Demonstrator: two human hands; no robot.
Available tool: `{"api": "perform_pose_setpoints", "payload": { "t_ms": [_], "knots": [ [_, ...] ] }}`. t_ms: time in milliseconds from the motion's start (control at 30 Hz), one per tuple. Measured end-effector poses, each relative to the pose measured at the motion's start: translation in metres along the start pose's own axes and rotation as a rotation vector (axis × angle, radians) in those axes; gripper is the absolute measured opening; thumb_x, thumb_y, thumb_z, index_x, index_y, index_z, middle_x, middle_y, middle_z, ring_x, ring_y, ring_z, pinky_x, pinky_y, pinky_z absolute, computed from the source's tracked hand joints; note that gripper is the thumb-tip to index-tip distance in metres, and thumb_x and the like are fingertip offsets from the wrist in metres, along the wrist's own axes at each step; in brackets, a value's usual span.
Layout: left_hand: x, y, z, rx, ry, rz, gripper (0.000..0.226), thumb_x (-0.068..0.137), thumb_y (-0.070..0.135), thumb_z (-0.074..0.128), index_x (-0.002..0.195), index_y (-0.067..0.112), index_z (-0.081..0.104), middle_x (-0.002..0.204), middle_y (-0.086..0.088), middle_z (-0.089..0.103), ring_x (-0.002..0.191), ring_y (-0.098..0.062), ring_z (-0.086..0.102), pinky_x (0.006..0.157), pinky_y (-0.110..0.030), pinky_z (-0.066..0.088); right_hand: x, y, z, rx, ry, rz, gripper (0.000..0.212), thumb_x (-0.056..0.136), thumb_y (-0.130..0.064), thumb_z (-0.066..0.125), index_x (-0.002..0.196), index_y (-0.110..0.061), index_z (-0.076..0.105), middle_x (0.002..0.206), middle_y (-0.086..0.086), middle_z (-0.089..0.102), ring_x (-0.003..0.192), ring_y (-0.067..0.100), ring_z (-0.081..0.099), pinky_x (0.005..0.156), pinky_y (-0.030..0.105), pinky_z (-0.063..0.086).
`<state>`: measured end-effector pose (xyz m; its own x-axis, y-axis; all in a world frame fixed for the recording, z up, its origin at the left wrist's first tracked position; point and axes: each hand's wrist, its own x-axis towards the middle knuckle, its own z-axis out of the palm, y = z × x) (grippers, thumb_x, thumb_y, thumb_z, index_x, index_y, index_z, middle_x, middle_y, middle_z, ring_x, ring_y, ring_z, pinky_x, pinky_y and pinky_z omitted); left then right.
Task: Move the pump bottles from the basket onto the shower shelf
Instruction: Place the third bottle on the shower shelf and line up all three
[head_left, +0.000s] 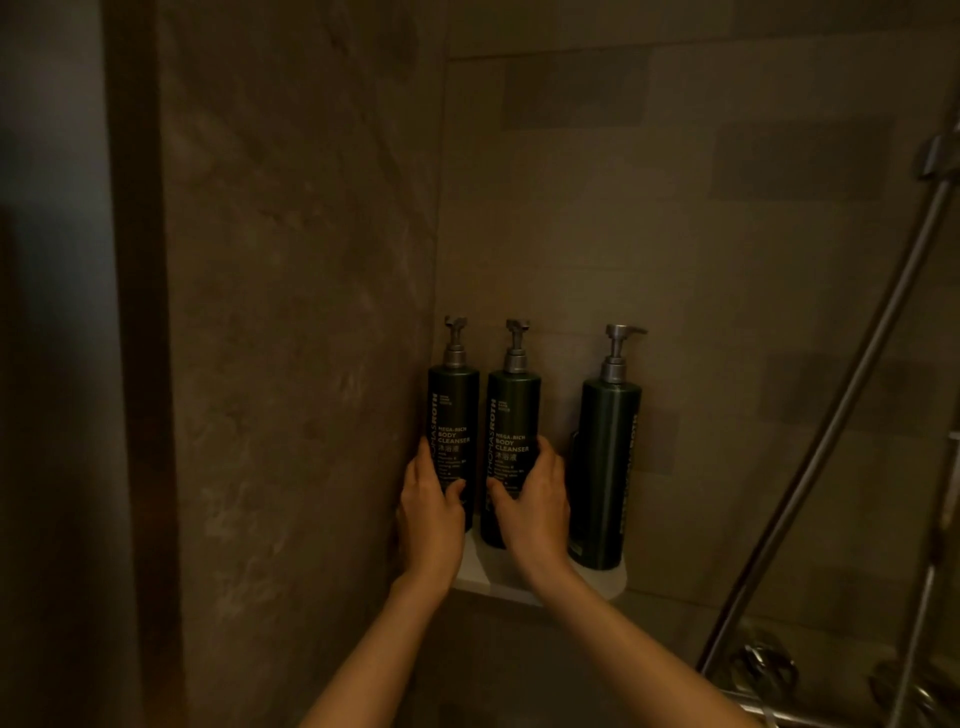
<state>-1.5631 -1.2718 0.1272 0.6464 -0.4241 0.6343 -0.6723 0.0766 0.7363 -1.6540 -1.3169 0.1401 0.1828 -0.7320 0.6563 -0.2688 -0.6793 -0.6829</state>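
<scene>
Three dark green pump bottles with silver pumps stand upright on a small white corner shelf (602, 584) in the shower. My left hand (431, 514) grips the lower part of the left bottle (453, 410), which stands against the side wall. My right hand (535, 499) is wrapped around the lower part of the middle bottle (513, 415). The right bottle (608, 467) stands apart from both hands, its label turned to the side. No basket is in view.
Brown tiled walls meet in the corner behind the shelf. A metal shower rail and hose (852, 405) run diagonally at the right. Chrome tap handles (769, 670) sit at the lower right, below the shelf.
</scene>
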Motion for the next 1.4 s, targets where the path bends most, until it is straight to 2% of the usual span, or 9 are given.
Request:
{"api": "perform_pose_setpoints", "payload": {
  "t_ms": [300,533,667,767,867,967,1033,1200,1400],
  "knots": [
    [0.000,0.000,-0.005,0.010,-0.016,-0.030,0.066,0.088,0.007,0.059,0.146,0.011,0.029,0.138,-0.013,0.047,0.122,-0.025,0.049,0.097,-0.031,0.038,-0.002,0.000,0.001,-0.006,-0.002,0.011,0.070,0.084,-0.017,0.068,0.142,-0.014,0.030,0.135,0.006,0.045,0.124,0.019,0.047,0.098,0.026,0.037],
    [-0.014,0.012,-0.012,0.031,0.001,0.031,0.069,0.087,0.007,0.060,0.146,0.014,0.027,0.147,-0.006,0.034,0.131,-0.021,0.038,0.108,-0.032,0.034,-0.015,-0.007,-0.020,0.059,0.003,-0.020,0.073,0.088,-0.025,0.063,0.147,-0.014,0.021,0.146,0.003,0.035,0.132,0.015,0.038,0.109,0.033,0.036],
    [-0.029,0.024,-0.008,0.001,0.014,0.133,0.066,0.089,0.016,0.060,0.146,0.017,0.026,0.149,-0.001,0.030,0.134,-0.016,0.033,0.111,-0.033,0.031,-0.025,-0.003,-0.051,0.057,0.077,-0.141,0.061,0.091,-0.023,0.058,0.144,-0.017,0.031,0.144,-0.003,0.038,0.130,0.006,0.036,0.107,0.027,0.035],
    [-0.032,0.032,0.001,-0.042,-0.046,0.132,0.071,0.088,0.022,0.062,0.147,0.017,0.024,0.151,-0.002,0.027,0.137,-0.015,0.029,0.113,-0.028,0.024,-0.023,0.006,-0.074,0.019,0.160,-0.187,0.053,0.089,-0.019,0.060,0.138,-0.019,0.039,0.137,-0.002,0.043,0.122,0.004,0.041,0.096,0.018,0.037],
    [-0.029,0.037,0.014,-0.070,-0.065,0.089,0.077,0.085,0.026,0.066,0.147,0.017,0.023,0.150,-0.001,0.028,0.135,-0.014,0.031,0.107,-0.024,0.025,-0.015,0.017,-0.086,-0.027,0.223,-0.156,0.060,0.087,-0.021,0.063,0.141,-0.024,0.034,0.141,-0.003,0.037,0.118,-0.004,0.034,0.088,0.005,0.029],
    [-0.025,0.041,0.026,-0.079,-0.059,0.025,0.082,0.081,0.030,0.070,0.147,0.017,0.023,0.148,-0.003,0.032,0.133,-0.019,0.035,0.106,-0.033,0.033,-0.004,0.027,-0.084,0.023,0.128,-0.036,0.074,0.087,-0.024,0.064,0.147,-0.021,0.022,0.148,0.000,0.033,0.127,0.007,0.035,0.098,0.019,0.030],
    [-0.022,0.043,0.033,-0.061,-0.040,-0.001,0.084,0.078,0.031,0.072,0.146,0.016,0.024,0.146,-0.005,0.035,0.131,-0.021,0.037,0.104,-0.036,0.035,0.003,0.032,-0.080,0.063,0.054,0.038,0.077,0.087,-0.025,0.064,0.149,-0.019,0.018,0.147,0.004,0.037,0.128,0.016,0.042,0.098,0.025,0.035],
    [-0.014,0.046,0.040,-0.046,-0.008,-0.066,0.086,0.073,0.025,0.077,0.144,0.017,0.028,0.142,-0.008,0.042,0.129,-0.024,0.042,0.103,-0.040,0.038,0.010,0.040,-0.072,0.055,0.078,0.108,0.075,0.081,-0.027,0.070,0.144,-0.019,0.030,0.135,0.006,0.049,0.116,0.021,0.053,0.093,0.034,0.047],
    [-0.016,0.044,0.037,-0.118,-0.096,-0.042,0.084,0.076,0.021,0.075,0.145,0.019,0.028,0.144,-0.005,0.042,0.130,-0.020,0.041,0.107,-0.039,0.036,0.018,0.041,-0.072,0.024,0.070,0.135,0.087,0.068,-0.036,0.081,0.140,-0.017,0.035,0.129,0.004,0.043,0.113,0.020,0.051,0.089,0.033,0.045]
  ]
}}
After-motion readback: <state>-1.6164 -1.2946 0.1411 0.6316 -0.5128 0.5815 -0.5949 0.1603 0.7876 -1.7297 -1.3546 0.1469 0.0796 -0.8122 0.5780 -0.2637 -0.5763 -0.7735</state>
